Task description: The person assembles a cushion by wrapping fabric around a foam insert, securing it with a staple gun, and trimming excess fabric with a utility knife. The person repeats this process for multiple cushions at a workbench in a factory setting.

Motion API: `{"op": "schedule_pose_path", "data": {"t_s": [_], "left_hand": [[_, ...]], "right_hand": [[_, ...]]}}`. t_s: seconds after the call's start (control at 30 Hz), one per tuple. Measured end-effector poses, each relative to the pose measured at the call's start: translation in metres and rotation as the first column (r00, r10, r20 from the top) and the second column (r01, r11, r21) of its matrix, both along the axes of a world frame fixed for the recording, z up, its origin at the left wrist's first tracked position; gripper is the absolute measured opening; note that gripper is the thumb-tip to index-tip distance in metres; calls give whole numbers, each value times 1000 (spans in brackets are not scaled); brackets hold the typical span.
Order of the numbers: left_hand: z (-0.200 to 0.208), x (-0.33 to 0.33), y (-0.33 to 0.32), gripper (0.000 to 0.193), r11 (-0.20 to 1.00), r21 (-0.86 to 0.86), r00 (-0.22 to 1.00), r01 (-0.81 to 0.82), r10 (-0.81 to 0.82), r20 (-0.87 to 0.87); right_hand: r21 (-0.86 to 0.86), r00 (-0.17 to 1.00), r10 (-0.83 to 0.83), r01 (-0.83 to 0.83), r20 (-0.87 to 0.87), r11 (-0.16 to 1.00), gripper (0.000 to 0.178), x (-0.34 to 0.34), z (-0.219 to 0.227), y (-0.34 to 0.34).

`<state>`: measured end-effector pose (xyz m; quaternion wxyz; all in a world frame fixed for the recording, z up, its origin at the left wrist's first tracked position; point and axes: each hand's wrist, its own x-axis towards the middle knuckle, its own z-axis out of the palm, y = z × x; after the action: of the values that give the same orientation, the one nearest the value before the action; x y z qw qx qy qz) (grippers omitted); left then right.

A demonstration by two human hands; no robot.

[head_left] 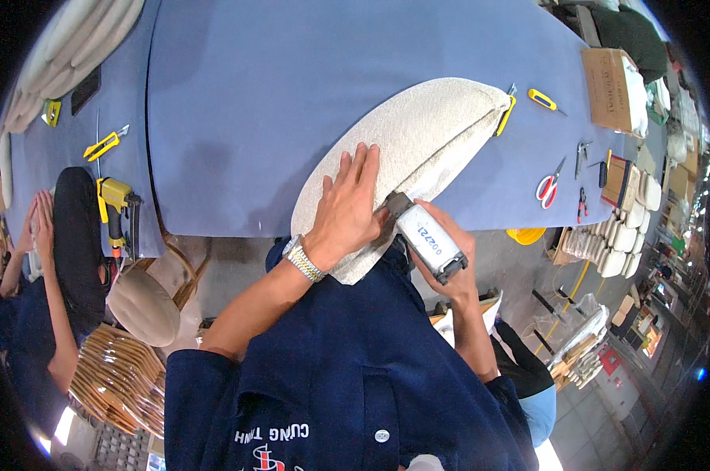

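A beige fabric-covered cushion point(418, 118), crescent-shaped from here, stands tilted at the near edge of the blue table, its lower corner against my body. My left hand point(345, 206) lies on its fabric with the fingers stretched out; the thumb reaches toward the folded edge and is partly hidden. A grey and black staple gun point(432, 239) is in my right hand point(455, 275), its nose right at the cushion's underside edge beside my left thumb. The exact contact point of the nose is hidden. A yellow utility knife point(505, 115) lies by the cushion's far tip.
On the blue table point(237, 94) to the right lie a yellow-handled tool point(543, 99), red-handled scissors point(550, 187), pliers point(582, 202) and a cardboard box point(609, 90). At left are another knife point(104, 146), a yellow staple gun point(118, 200) and a co-worker's hands point(42, 220).
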<state>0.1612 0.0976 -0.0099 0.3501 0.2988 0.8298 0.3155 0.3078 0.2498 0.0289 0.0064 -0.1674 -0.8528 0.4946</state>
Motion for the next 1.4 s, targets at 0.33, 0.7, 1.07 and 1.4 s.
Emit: {"op": "schedule_pose_path", "data": {"t_s": [0.33, 0.7, 1.07, 1.4], "left_hand": [[-2, 0, -1, 108, 1000, -4, 999, 20, -21, -26], [-34, -44, -46, 127, 924, 380, 902, 50, -205, 380], [-3, 7, -69, 113, 987, 160, 1000, 1, -2, 3], [-31, -28, -57, 112, 951, 304, 962, -54, -31, 271]], "right_hand": [[-69, 992, 90, -84, 84, 994, 59, -8, 13, 2], [-93, 996, 80, -78, 24, 993, 53, -14, 3, 2], [17, 979, 197, -196, -45, 980, 61, -40, 5, -2], [-14, 977, 213, -213, -13, 977, 56, -50, 15, 4]]}}
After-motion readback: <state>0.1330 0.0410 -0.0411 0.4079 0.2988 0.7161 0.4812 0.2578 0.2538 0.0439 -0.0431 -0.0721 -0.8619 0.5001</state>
